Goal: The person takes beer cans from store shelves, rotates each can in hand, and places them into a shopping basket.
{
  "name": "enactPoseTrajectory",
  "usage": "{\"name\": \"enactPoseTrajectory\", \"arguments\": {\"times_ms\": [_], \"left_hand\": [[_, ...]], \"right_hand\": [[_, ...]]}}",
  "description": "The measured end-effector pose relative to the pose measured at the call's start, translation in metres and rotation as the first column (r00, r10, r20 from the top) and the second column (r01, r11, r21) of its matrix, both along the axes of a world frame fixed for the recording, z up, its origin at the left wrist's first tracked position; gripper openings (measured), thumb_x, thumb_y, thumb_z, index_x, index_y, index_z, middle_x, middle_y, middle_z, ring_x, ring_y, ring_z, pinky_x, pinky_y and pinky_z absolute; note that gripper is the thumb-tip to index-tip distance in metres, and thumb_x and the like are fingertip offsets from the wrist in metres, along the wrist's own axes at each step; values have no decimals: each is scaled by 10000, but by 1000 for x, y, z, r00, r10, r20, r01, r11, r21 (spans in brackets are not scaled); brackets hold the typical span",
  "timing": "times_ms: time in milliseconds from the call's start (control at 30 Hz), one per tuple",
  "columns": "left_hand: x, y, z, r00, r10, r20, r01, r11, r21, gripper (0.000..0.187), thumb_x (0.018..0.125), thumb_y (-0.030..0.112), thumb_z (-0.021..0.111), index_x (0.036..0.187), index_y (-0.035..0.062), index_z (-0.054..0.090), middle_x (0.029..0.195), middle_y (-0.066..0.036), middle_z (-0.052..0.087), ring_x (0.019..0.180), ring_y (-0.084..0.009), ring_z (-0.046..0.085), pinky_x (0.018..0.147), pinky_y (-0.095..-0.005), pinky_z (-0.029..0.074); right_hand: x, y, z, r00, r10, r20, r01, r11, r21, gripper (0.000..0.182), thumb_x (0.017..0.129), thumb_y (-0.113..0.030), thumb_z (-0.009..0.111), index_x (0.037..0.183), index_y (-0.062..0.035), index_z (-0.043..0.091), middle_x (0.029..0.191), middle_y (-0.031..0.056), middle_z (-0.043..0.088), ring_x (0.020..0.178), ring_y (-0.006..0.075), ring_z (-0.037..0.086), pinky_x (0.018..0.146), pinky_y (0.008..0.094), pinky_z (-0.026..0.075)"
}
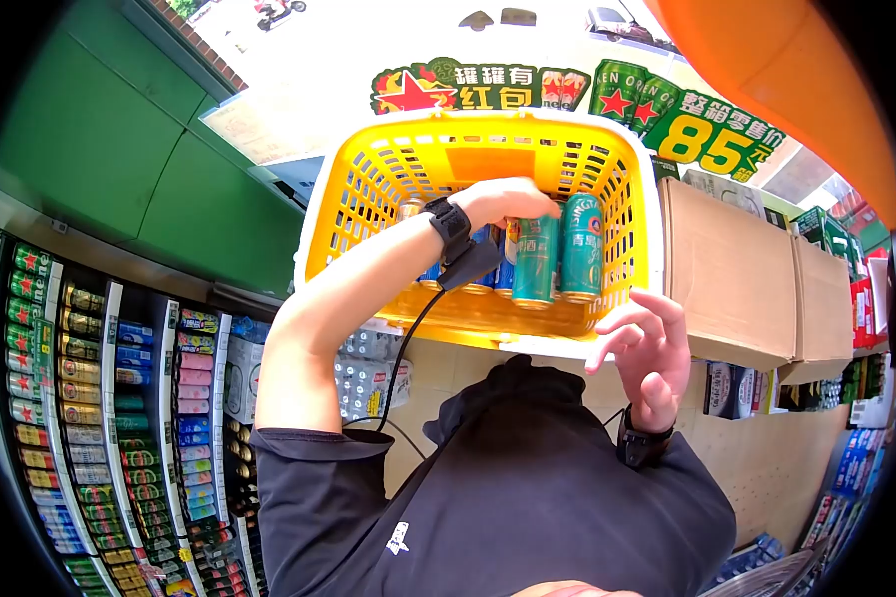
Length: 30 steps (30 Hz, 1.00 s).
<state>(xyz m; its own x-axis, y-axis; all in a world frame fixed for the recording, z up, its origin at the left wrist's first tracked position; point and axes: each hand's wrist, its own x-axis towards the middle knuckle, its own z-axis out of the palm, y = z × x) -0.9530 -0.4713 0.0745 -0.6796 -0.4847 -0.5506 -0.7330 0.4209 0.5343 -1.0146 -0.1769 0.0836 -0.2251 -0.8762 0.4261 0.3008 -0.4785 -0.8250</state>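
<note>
My left hand point(513, 202) reaches over a yellow plastic basket point(478, 323), its fingers closed around the top of a green can point(536, 264). Another green can point(581, 249) with white lettering stands right beside it. Left of these, blue cans point(480, 276) are partly hidden behind my wrist, and a pale can top point(409, 208) shows near the basket's left side. My right hand point(652, 353) is just outside the basket's front right corner, open, with its fingers apart and slightly curled, holding nothing.
Cardboard boxes point(732, 269) lie right of the basket. Green signs point(712, 139) line the far edge. Shelves of cans point(80, 398) stand at the left, near a green panel point(90, 149). Wrapped packs point(363, 383) lie below the basket's left corner. A black cable point(400, 358) hangs from my left wrist.
</note>
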Motion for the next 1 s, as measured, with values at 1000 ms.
{"name": "enactPoseTrajectory", "arguments": {"times_ms": [1000], "left_hand": [[20,13,25,996,-1,-87,-3,999,-41,663,706,560,824,948,-51,731,891,-113,720,713,-184,720,620,-271,545]], "right_hand": [[11,-2,3,989,-122,-83,125,992,22,803,934,-439,682,1479,49,351,1208,224,609,879,247,680,822,364,556]]}}
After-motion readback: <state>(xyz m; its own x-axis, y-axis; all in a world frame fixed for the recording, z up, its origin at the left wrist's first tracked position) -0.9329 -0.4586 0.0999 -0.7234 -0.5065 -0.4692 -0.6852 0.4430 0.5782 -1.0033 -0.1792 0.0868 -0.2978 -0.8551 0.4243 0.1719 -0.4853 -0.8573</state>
